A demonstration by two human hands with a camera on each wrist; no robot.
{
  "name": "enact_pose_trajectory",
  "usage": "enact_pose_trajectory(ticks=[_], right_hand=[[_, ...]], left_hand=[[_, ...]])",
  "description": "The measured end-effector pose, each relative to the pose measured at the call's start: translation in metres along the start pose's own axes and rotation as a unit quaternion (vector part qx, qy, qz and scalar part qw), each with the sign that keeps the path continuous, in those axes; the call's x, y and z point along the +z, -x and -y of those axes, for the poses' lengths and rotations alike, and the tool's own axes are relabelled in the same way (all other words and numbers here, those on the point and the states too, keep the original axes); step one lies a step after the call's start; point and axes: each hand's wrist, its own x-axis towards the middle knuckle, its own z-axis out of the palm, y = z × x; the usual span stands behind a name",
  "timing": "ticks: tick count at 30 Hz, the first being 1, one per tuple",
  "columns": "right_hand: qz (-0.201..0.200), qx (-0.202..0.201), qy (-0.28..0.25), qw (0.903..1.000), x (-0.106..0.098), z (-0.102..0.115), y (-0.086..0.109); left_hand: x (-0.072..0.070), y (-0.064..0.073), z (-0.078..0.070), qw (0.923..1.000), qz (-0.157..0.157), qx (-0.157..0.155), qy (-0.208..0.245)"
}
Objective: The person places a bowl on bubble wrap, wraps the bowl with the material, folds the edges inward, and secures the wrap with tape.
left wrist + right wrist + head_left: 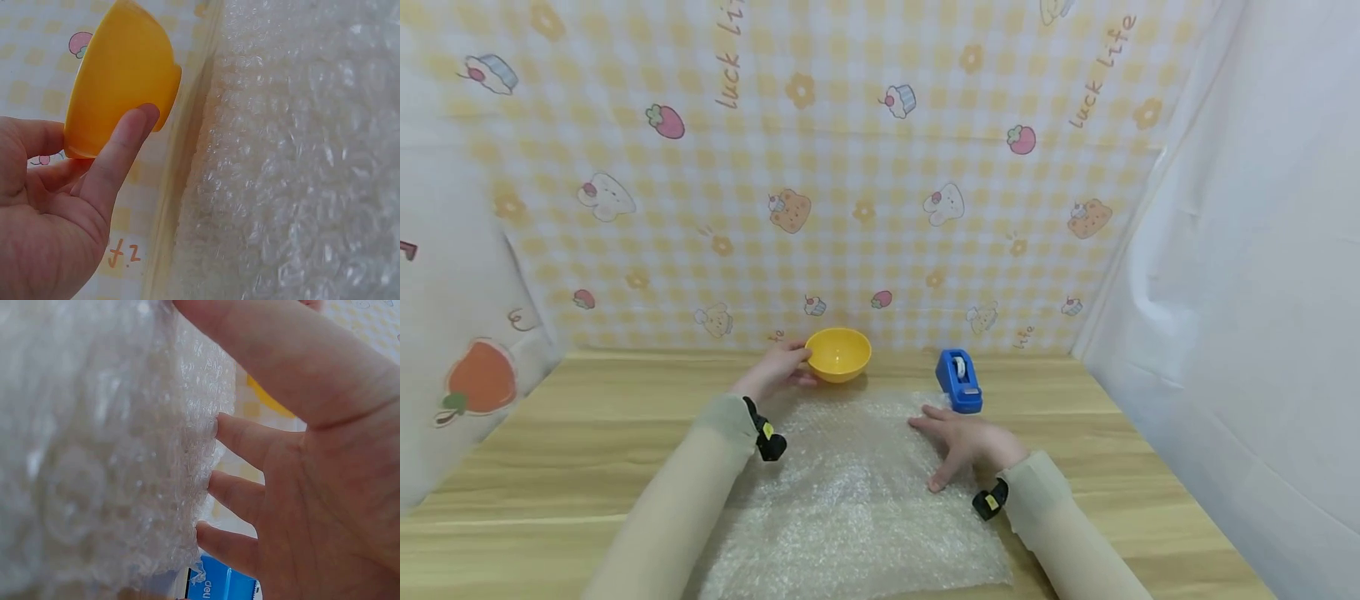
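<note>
A yellow bowl (838, 357) is near the back edge of the table, just beyond a sheet of bubble wrap (857, 500). My left hand (777, 368) grips the bowl by its left side; in the left wrist view the thumb (125, 140) lies on the bowl's outer wall (122, 81) and other fingers are at its rim. My right hand (966, 440) rests on the right part of the bubble wrap, fingers spread. The right wrist view shows its fingertips touching the wrap (112, 444), with nothing held.
A blue tape dispenser (959, 383) stands at the back right, beside the wrap's far right corner. Behind the wooden table (587, 433) hangs a yellow checked curtain (850, 167). White sheeting (1247, 250) closes off the right side.
</note>
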Motion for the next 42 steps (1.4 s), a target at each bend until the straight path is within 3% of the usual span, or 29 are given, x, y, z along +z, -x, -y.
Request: enact_pose_trajectory(ticks=[11, 19, 32, 42], right_hand=[[0.001, 0.008, -0.009, 0.9999, 0.006, -0.002, 0.004], [-0.003, 0.009, -0.011, 0.9999, 0.003, 0.0, 0.004], [0.005, 0.007, -0.017, 0.9998, 0.001, 0.003, 0.007], [0.003, -0.006, -0.002, 1.0, -0.001, 0.005, 0.006]], left_hand=[[0.001, 0.016, 0.006, 1.0, 0.009, 0.004, 0.0], [0.005, 0.039, 0.004, 0.9985, 0.035, 0.036, -0.024], [0.01, 0.069, 0.01, 0.9977, 0.06, 0.025, -0.019], [0.016, 0.093, 0.018, 0.9936, 0.109, 0.028, -0.01]])
